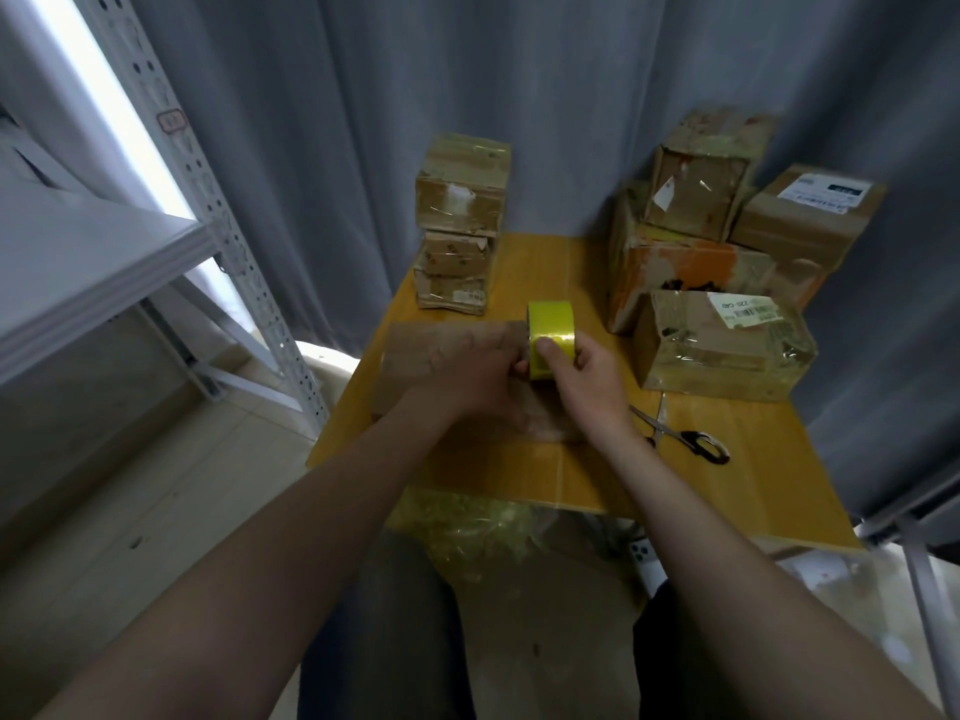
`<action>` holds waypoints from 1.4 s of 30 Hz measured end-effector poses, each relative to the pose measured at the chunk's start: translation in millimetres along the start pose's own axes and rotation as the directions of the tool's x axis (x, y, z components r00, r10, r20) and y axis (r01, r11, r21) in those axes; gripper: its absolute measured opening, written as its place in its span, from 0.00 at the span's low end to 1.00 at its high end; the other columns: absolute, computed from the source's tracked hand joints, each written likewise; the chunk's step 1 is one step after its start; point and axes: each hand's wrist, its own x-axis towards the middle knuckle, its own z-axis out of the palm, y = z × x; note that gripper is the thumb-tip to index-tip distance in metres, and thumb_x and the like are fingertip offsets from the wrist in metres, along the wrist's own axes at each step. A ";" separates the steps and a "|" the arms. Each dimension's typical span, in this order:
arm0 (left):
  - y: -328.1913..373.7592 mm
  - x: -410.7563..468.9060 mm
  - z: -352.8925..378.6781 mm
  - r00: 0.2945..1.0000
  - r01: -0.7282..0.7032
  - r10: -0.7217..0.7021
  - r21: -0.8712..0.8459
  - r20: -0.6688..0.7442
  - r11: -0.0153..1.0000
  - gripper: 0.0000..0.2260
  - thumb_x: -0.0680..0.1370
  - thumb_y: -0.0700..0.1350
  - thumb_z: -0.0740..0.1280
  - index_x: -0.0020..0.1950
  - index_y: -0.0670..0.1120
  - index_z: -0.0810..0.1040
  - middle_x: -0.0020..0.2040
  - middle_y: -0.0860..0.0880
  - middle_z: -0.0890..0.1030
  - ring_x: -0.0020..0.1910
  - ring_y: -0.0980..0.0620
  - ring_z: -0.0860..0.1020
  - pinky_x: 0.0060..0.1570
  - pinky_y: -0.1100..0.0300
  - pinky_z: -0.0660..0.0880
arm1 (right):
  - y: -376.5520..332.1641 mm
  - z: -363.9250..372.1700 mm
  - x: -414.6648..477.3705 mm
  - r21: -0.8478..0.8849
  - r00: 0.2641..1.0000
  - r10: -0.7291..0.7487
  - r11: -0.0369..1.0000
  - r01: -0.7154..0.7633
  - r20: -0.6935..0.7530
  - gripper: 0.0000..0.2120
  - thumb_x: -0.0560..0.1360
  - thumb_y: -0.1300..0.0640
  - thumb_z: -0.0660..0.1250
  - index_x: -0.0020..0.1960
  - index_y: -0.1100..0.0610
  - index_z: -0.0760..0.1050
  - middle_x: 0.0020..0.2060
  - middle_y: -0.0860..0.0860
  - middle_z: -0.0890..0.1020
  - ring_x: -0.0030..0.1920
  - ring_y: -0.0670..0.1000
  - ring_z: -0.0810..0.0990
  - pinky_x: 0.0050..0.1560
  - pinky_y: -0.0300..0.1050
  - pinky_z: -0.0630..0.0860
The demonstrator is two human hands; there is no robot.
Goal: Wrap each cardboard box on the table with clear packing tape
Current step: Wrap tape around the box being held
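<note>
Right grip (579,368) round tape roll (550,324), at end of box (415,345)

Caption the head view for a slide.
Right hand grips a yellow-green tape roll over a cardboard box under the left hand; scissors lie alongside.

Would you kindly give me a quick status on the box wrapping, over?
Right hand grips tape roll. Left hand on front box, grip unclear. Scissors lie apart, to the right.

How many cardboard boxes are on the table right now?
8, as far as visible: front box; back-left stack of three; right cluster of four. Others may hide behind.
</note>
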 end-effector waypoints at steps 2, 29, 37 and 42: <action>-1.1 -1.4 1.8 1.000 0.001 -0.001 0.006 -0.024 1.000 0.47 0.65 0.62 0.79 0.80 0.60 0.60 0.83 0.52 0.56 0.82 0.36 0.45 0.70 0.23 0.45 | -7.7 -0.1 -1.0 -0.009 1.000 0.020 1.000 -0.020 -0.009 0.08 0.84 0.53 0.66 0.48 0.52 0.81 0.32 0.38 0.85 0.36 0.36 0.82 0.38 0.30 0.73; 12.2 -12.9 -4.1 0.999 0.000 -0.008 0.152 0.052 0.988 0.47 0.72 0.58 0.76 0.83 0.52 0.53 0.84 0.50 0.45 0.81 0.35 0.44 0.71 0.23 0.48 | -11.0 -10.3 -88.1 0.221 0.899 0.393 0.875 -0.430 0.194 0.13 0.84 0.53 0.65 0.53 0.63 0.83 0.43 0.61 0.88 0.45 0.61 0.88 0.50 0.57 0.84; 13.5 -17.7 -6.0 0.999 -0.015 0.008 0.149 0.049 0.989 0.49 0.70 0.60 0.76 0.83 0.52 0.53 0.84 0.49 0.45 0.81 0.34 0.45 0.72 0.23 0.48 | -5.6 -6.9 -100.4 0.290 0.869 0.451 0.820 -0.494 0.204 0.13 0.83 0.53 0.66 0.56 0.63 0.80 0.43 0.63 0.87 0.43 0.61 0.87 0.45 0.52 0.83; 11.7 -21.2 -3.9 0.999 -0.044 0.040 0.149 0.030 0.988 0.50 0.69 0.62 0.77 0.83 0.52 0.53 0.84 0.50 0.46 0.81 0.35 0.46 0.73 0.25 0.51 | -5.9 -6.0 -105.0 0.275 0.872 0.449 0.828 -0.489 0.196 0.13 0.83 0.52 0.67 0.55 0.63 0.79 0.43 0.63 0.87 0.44 0.61 0.87 0.50 0.56 0.83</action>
